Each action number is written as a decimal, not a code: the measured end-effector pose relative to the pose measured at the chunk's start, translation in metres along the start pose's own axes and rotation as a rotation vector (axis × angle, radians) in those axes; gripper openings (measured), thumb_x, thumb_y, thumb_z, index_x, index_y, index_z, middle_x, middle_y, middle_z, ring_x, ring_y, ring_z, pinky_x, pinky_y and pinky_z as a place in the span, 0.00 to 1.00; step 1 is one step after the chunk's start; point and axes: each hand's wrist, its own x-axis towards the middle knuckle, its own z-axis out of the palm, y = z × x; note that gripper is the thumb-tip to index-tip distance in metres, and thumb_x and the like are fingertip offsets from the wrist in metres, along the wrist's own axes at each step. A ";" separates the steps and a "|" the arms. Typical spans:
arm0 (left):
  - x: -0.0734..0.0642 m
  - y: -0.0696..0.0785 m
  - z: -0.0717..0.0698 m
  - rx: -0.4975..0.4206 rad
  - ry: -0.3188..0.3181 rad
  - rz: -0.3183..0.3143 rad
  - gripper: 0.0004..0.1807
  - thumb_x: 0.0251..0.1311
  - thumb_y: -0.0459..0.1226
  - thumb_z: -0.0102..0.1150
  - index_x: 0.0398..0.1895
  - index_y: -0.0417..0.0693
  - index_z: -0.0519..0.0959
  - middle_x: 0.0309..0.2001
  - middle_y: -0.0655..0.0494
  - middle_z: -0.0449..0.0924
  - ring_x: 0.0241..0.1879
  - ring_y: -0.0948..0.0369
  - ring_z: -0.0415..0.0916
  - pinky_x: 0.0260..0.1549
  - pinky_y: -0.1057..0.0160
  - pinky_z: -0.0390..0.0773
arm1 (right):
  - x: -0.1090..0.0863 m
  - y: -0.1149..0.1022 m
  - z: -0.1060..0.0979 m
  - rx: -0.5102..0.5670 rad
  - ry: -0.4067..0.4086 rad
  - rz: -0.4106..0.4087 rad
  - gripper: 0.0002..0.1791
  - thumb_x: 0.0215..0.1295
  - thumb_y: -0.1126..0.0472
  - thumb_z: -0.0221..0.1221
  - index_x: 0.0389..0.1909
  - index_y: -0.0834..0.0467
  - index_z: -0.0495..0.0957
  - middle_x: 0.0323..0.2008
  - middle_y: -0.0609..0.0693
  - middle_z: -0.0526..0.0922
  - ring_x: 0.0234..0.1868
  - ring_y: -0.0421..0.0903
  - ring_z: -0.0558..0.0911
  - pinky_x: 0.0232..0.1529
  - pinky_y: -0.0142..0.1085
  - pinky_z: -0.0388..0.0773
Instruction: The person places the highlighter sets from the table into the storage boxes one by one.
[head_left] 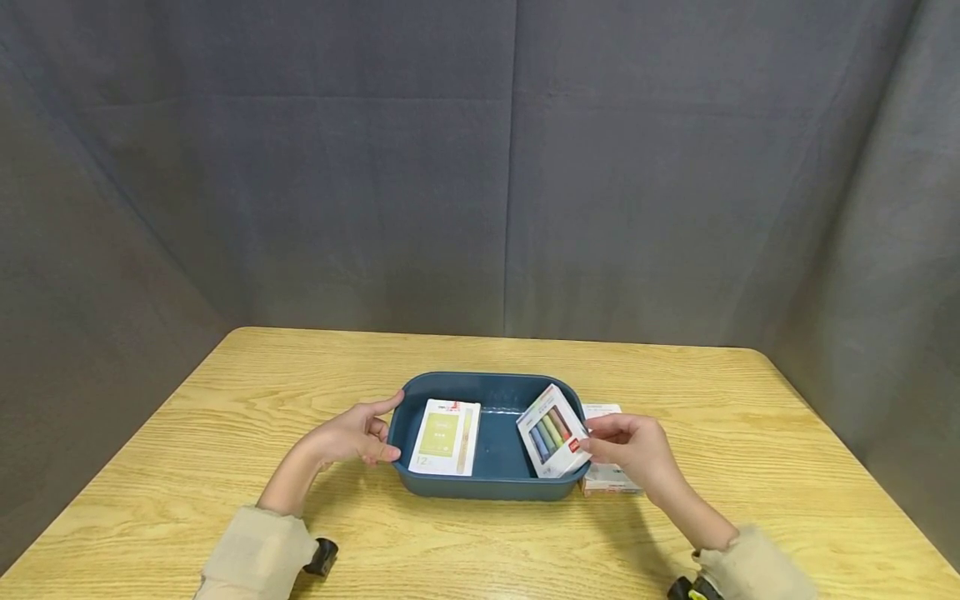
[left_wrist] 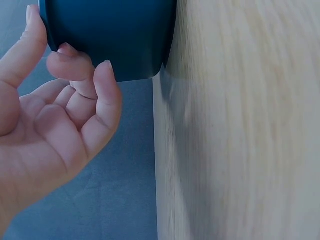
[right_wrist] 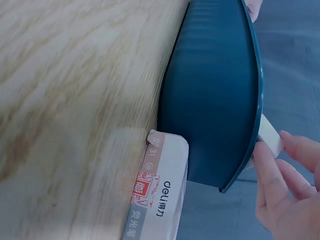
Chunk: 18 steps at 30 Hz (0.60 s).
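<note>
A dark blue plastic bin (head_left: 487, 487) stands on the table. My left hand (head_left: 352, 433) grips its left rim; in the left wrist view the fingers of that hand (left_wrist: 65, 105) curl at the lip of the bin (left_wrist: 110, 40). Inside at the left lies a white and yellow-green box (head_left: 442, 437). My right hand (head_left: 633, 450) pinches the right edge of a white box of coloured pens (head_left: 553, 433), tilted inside the bin's right end. From the right wrist view, the bin wall hides most of this box (right_wrist: 270, 135), with thumb and fingers at its corner.
White deli boxes (head_left: 611, 477) are stacked against the bin's right outer side, partly behind my right hand; one deli box (right_wrist: 160, 185) shows its printed end in the right wrist view. The wooden table (head_left: 480, 550) meets a grey curtain (head_left: 375, 208) at the back.
</note>
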 end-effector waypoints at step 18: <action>-0.001 0.000 0.000 0.014 -0.001 0.012 0.47 0.52 0.29 0.60 0.67 0.33 0.38 0.18 0.55 0.63 0.15 0.63 0.59 0.20 0.64 0.66 | -0.003 -0.002 0.010 -0.258 0.059 -0.150 0.08 0.43 0.72 0.66 0.28 0.67 0.82 0.24 0.54 0.81 0.20 0.38 0.74 0.18 0.28 0.69</action>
